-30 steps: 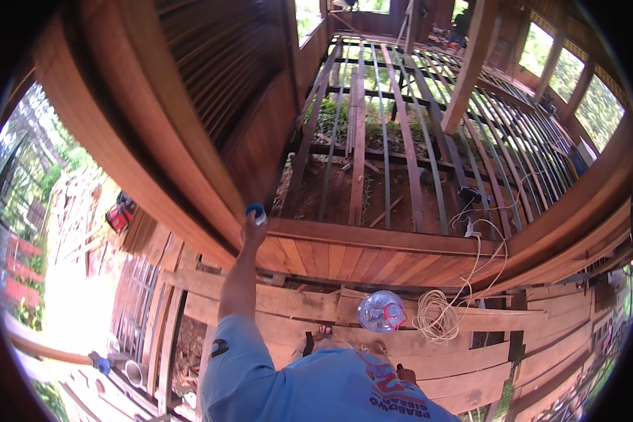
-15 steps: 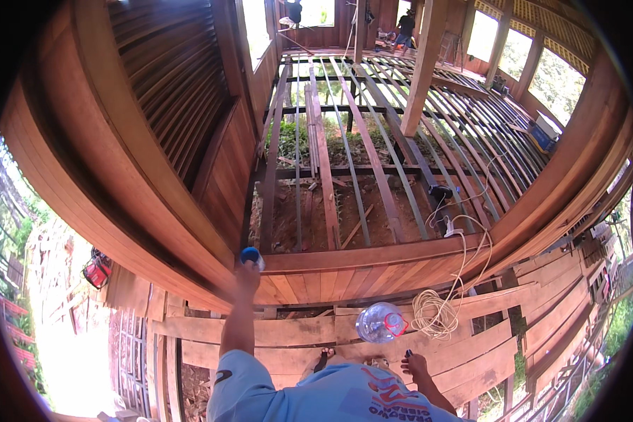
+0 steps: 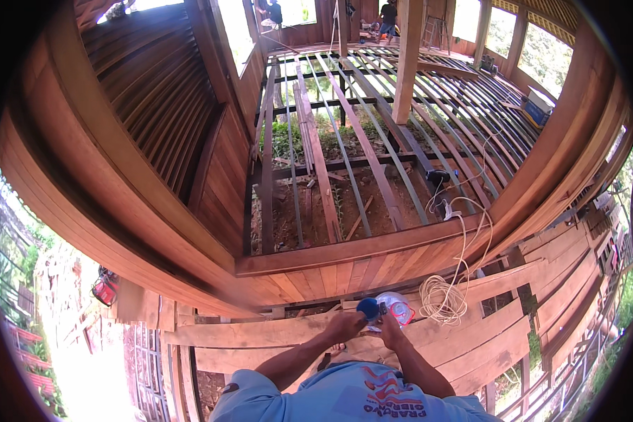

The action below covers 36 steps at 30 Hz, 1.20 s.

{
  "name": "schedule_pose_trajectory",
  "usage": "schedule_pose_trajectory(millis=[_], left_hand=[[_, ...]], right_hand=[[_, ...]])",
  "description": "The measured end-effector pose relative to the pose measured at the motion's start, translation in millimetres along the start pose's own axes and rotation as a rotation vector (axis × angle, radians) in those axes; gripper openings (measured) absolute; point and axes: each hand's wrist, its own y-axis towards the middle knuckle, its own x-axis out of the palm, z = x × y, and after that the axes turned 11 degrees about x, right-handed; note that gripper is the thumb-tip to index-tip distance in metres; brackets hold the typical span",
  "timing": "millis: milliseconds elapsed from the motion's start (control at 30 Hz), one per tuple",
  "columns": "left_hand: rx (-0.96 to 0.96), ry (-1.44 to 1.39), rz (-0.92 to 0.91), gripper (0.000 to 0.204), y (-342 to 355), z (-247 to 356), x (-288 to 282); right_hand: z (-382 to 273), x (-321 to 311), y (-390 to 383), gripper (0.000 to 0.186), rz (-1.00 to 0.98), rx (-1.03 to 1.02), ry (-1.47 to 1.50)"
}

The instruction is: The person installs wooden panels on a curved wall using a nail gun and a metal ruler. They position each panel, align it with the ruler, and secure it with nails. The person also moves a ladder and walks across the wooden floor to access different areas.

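The left hand (image 3: 344,326) was clamped on a blue cap (image 3: 368,308), held against the clear plastic bottle (image 3: 397,307) that the right hand (image 3: 389,329) gripped, both above the wooden planks (image 3: 260,330), just beside a coiled white cord (image 3: 443,299)

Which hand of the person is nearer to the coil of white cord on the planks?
The right hand. It is by the clear plastic bottle, just left of the coil of white cord. The left hand holds the blue cap, farther left of the coil.
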Motion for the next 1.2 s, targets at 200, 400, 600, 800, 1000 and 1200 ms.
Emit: schedule_pose_trajectory(millis=[200,400,600,800,1000,1200], left_hand=[[0.022,-0.011,-0.088,0.02,30.7,48.4,46.3],[0.078,-0.195,0.013,0.044,64.6,102.6,104.2],[-0.169,-0.071,-0.067,0.038,102.7,104.7,151.9],[-0.448,-0.163,-0.223,0.036,134.7,67.3,183.2],[-0.199,0.039,-0.29,0.042,182.0,37.1,203.2],[-0.195,-0.048,-0.318,0.046,208.8,55.5,208.5]], right_hand=[[6.3,-58.9,-13.0,0.038,-0.062,-0.086,0.088],[3.8,-156.3,-48.8,0.04,0.004,-0.201,0.166],[21.7,-270.0,-78.7,0.047,0.15,-0.235,0.274],[30.4,-334.0,-104.4,0.042,0.25,-0.14,0.427],[16.9,-328.9,-113.5,0.049,0.179,-0.414,0.454],[-20.7,-284.6,-131.9,0.055,0.103,-0.536,0.513]])
